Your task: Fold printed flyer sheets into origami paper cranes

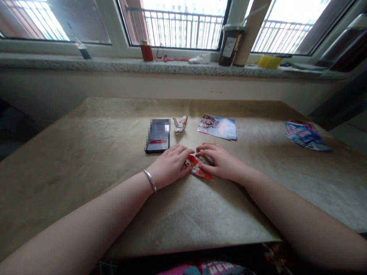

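Observation:
A small folded piece of red and orange printed paper [202, 173] lies on the table between both hands, its pointed corner toward the front right. My left hand [173, 162], with a silver bangle at the wrist, holds the paper's left side between thumb and curled fingers. From the other side, my right hand [219, 160] has its thumb pressed on the paper and its fingers bent around the far edge. Just beyond them stands a folded paper figure [180, 124], white with red and colored print. A dark phone [158, 135] with a blurred screen is left of it.
Blue and pink printed sheets [219, 126] lie past my right hand, and a fanned stack of blue printed papers [306, 135] is far right. On the stone windowsill [114, 65] are a red container [146, 51], a dark lidded cup [229, 46] and a yellow roll [269, 62].

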Motion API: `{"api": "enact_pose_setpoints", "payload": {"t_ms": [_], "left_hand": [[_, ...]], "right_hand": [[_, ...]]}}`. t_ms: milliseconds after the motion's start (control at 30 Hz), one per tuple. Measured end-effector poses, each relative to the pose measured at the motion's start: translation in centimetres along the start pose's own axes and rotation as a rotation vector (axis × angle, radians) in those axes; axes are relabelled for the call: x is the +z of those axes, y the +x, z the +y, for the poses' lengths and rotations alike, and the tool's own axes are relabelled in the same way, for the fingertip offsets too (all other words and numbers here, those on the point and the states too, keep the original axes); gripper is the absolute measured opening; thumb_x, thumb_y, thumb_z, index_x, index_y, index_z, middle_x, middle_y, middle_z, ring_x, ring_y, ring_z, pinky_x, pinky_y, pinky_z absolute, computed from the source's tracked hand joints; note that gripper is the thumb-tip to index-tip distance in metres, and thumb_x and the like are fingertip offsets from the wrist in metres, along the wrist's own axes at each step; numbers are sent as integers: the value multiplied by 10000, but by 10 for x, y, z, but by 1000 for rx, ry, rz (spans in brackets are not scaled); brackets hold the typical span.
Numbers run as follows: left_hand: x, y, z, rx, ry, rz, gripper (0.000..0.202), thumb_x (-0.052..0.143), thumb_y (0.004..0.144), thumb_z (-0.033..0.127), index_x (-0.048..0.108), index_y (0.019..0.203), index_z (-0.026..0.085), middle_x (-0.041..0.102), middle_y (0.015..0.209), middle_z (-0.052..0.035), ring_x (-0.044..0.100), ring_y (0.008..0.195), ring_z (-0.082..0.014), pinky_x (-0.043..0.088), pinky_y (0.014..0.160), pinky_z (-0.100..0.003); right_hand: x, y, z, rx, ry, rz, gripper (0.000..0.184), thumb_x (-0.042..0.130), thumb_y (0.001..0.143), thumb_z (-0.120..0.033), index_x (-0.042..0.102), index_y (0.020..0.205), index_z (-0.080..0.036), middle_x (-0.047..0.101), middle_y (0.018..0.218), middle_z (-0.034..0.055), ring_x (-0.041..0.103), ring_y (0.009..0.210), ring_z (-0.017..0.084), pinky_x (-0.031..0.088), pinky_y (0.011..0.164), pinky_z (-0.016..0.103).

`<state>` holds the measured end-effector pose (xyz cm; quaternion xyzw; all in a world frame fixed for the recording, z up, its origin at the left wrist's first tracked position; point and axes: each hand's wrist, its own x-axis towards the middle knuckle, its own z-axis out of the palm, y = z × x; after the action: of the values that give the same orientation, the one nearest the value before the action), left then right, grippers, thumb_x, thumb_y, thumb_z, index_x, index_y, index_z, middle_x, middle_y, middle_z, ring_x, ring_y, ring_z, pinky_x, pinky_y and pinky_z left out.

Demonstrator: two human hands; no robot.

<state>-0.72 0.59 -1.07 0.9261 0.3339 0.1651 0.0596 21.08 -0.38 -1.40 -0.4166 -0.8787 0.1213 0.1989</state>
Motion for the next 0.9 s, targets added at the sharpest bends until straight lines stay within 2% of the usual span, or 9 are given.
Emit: {"api": "enact_pose_setpoints", "payload": {"t_ms": [167, 300, 400, 500, 600, 800, 900], "left_hand": [[-2, 0, -3, -71, -135, -27, 510, 681, 749, 324, 505, 1197, 157, 554, 1089, -108, 545, 1019, -243, 466, 900, -404], [-2, 2, -4, -117, -313, -32, 411, 692, 735, 274, 555, 1117, 208, 533, 1039, -63, 558, 958, -201, 483, 861, -368], [-1, 3, -5, -141, -407, -34, 337, 681, 739, 234, 576, 1059, 203, 524, 1014, -50, 564, 924, -179, 493, 838, -352], [-1, 4, -5, -117, -463, 27, 254, 640, 763, 179, 584, 1010, 192, 519, 991, -38, 569, 889, -152, 502, 822, -330], [-3, 5, -3, -61, -467, 119, 188, 610, 781, 142, 595, 963, 188, 525, 958, -28, 563, 883, -137, 498, 831, -311], [-7, 4, 2, 5, -448, 266, 74, 566, 830, 159, 572, 903, 169, 541, 902, -19, 566, 801, -109, 506, 737, -250], [-8, 3, 3, 47, -358, 255, 77, 542, 844, 147, 574, 908, 174, 572, 895, -22, 564, 836, -123, 490, 766, -261]], "right_hand": [[-1, -1, -1, 7, 6, -19, 367, 665, 756, -356, 666, 1076, -176, 580, 1237, 121, 443, 1227, 286, 373, 1032, 464], [-2, -1, -1, -7, 40, -28, 347, 669, 755, -364, 667, 1052, -185, 583, 1223, 132, 475, 1198, 275, 393, 1007, 459], [-1, -1, 0, -16, 85, -18, 263, 688, 736, -346, 666, 946, -189, 592, 1202, 123, 506, 1160, 255, 407, 988, 431], [1, 0, 1, -1, 148, 9, 177, 701, 714, -295, 639, 851, -200, 608, 1178, 98, 535, 1121, 235, 413, 971, 415], [1, 1, 0, 40, 203, 49, 151, 687, 709, -243, 615, 835, -204, 620, 1156, 85, 558, 1088, 219, 423, 950, 399], [-3, 2, -5, 69, 248, 163, 89, 606, 726, -150, 571, 789, -202, 655, 1047, 62, 600, 980, 185, 452, 885, 347], [-6, 2, -7, 48, 200, 197, 81, 575, 738, -133, 563, 763, -210, 654, 1027, 52, 597, 970, 182, 456, 864, 338]]}}
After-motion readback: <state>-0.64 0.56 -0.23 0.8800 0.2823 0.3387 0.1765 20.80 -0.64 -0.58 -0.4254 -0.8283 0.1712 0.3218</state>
